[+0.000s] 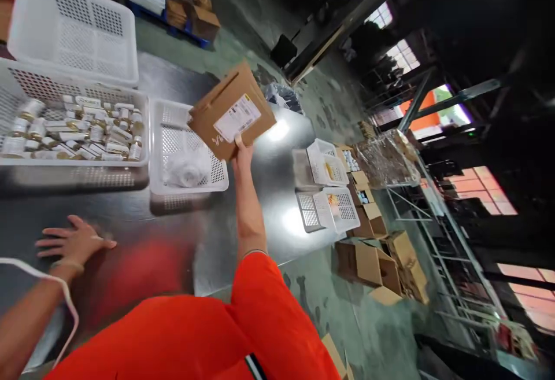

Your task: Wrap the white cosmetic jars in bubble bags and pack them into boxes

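My right hand grips the lower edge of a flat brown cardboard box, thumb across its face. A white printed label is stuck on the box, with handwriting beside it. The box is held tilted above the metal table. Down on the tabletop at the left, my left hand lies with its fingers spread and nothing in it. Beyond it stands a white basket full of small labelled bottles. A smaller white basket next to it holds a roll of clear material.
Behind the bottles is another white basket. Two small baskets sit at the table's right end, with open cartons past them. A white cable crosses my left forearm. A wrapped bundle lies at the far edge.
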`<state>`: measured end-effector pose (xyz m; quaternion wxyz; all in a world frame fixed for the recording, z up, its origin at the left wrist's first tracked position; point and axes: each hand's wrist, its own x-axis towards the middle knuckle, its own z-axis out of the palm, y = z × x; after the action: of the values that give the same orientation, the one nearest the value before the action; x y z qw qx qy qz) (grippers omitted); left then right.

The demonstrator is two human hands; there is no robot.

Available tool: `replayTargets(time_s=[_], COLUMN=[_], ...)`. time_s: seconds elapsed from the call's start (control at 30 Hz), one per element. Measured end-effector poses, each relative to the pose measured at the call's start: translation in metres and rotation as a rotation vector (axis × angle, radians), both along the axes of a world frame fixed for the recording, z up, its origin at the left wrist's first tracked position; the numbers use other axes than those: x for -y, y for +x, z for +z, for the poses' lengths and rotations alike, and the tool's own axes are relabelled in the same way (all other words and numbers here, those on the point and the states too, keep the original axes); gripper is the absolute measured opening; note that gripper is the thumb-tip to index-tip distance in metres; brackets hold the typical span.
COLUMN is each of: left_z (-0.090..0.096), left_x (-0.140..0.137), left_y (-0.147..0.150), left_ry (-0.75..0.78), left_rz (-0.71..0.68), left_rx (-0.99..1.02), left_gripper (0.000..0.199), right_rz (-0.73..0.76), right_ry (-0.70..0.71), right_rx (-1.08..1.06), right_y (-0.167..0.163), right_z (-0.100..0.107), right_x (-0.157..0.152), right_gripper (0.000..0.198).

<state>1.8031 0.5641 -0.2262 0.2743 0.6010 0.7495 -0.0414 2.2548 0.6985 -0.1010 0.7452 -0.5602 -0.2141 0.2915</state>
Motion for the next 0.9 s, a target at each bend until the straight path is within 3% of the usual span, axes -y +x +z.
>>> replayTargets(time_s=[0.03,0.1,0.13,0.2,0.27,0.37,0.47,0.63,0.77,0.9], left_z=[0.010,0.027,0.033,0.040,0.042,0.038,0.031,0.027,0.039,0.060], left_x=[-0.003,-0.012,-0.018,-0.031,-0.036,-0.023,0.003,0.007,-0.029,-0.054], left_y=[0.015,0.056,0.080,0.125,0.153,0.152,0.100,-0.051,-0.175,-0.265], left_ry=[0.051,0.214,0.244,0.256,0.241,0.236,0.250,0.249,0.219,0.287], left_rz=[-0.046,-0.459,-0.572,-0.734,-0.803,-0.829,-0.860,-0.927,-0.945,-0.687], left_rx=[0.023,0.173,0.230,0.301,0.323,0.325,0.333,0.331,0.327,0.176], left_gripper=[0.152,0.103,0.092,0.096,0.099,0.080,0.051,0.019,0.021,0.032], right_rz=[-0.015,-0.051,-0.082,-0.129,-0.142,-0.137,-0.160,-0.187,-0.237,-0.224], right_ry=[-0.007,-0.044,-0.062,-0.080,-0.098,-0.122,-0.133,-0.223,-0.270,-0.297], right_rx=[-0.013,-0.041,-0.059,-0.085,-0.088,-0.038,-0.021,-0.137,-0.262,-0.292], right_y=[-0.004,-0.012,-0.016,-0.022,-0.026,-0.030,-0.042,-0.113,-0.208,-0.306], right_z=[0.003,0.004,0.003,-0.001,-0.005,-0.013,-0.024,-0.042,-0.054,-0.062], right_x=[0.024,0.071,0.093,0.134,0.172,0.222,0.260,0.284,0.284,0.285], right_gripper=[0.041,0.047,0.049,0.053,0.057,0.057,0.055,0.053,0.054,0.046])
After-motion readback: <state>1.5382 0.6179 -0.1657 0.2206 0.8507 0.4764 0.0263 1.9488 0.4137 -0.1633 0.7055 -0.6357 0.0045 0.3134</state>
